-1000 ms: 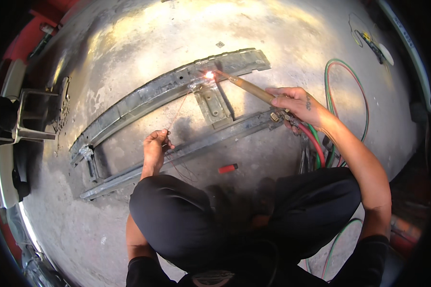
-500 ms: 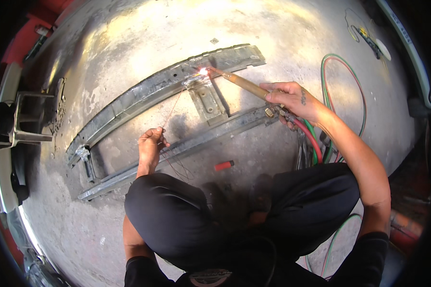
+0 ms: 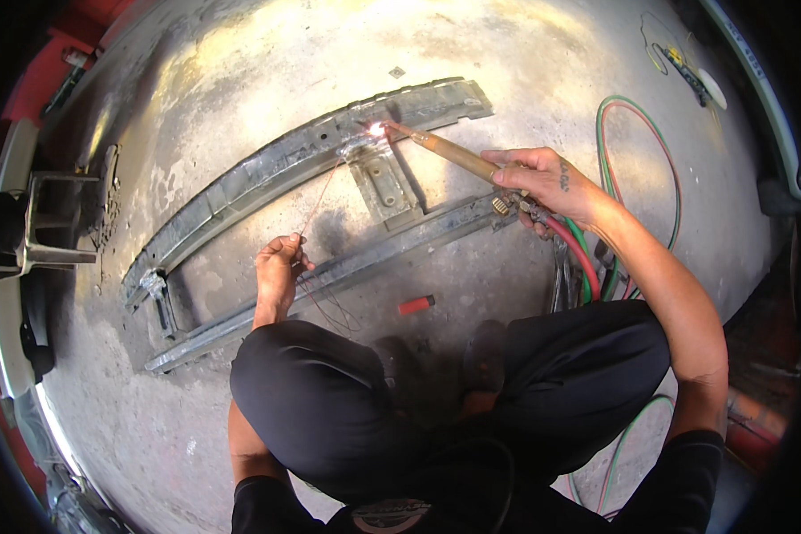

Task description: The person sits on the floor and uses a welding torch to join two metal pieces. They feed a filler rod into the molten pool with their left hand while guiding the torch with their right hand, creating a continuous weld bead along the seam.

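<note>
My right hand (image 3: 543, 185) is wrapped round a brass gas welding torch (image 3: 454, 152) with a red and a green hose at its rear. At the torch's tip a bright glow lights the curved grey metal beam (image 3: 231, 191), right where a short bracket (image 3: 385, 187) joins it. My left hand (image 3: 279, 267) pinches a thin filler wire (image 3: 322, 198), whose far end reaches the beam just left of the glow. The wire's loose tail curls below that hand. A straight metal rail (image 3: 329, 271) lies nearer me, linked to the beam by the brackets.
A red cylindrical object (image 3: 416, 305) lies on the concrete floor before my feet. Looped red and green hoses (image 3: 603, 133) run along the right. A stool-like frame (image 3: 60, 218) stands at the left; a cable with a yellow-black tool (image 3: 685, 76) lies far right.
The glow and torch tip have shifted very slightly. Both hands keep their grips and stay almost in place.
</note>
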{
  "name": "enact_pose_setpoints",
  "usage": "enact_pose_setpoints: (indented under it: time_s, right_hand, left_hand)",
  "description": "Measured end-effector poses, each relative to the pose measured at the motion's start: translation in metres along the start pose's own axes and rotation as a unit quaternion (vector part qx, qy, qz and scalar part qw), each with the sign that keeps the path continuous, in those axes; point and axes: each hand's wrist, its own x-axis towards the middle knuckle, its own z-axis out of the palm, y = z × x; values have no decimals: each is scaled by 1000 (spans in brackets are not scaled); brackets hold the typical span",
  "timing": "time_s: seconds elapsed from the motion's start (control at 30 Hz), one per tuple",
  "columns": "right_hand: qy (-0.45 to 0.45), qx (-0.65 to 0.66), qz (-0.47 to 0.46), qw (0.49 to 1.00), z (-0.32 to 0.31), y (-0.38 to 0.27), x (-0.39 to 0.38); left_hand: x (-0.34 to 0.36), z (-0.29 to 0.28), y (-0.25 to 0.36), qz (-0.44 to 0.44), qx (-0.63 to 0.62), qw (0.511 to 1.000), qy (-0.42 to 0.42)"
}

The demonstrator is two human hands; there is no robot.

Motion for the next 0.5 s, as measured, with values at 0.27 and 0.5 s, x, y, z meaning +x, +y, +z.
enact_pose_setpoints:
  time_s: [0.27, 0.5]
  right_hand:
    - [5, -10, 4, 1000, -1, 1, 1]
    - [7, -13, 9, 1000, -2, 3, 3]
  left_hand:
    - [0, 2, 0, -5, 5, 1000, 3]
    - [1, 2, -1, -8, 10, 1000, 2]
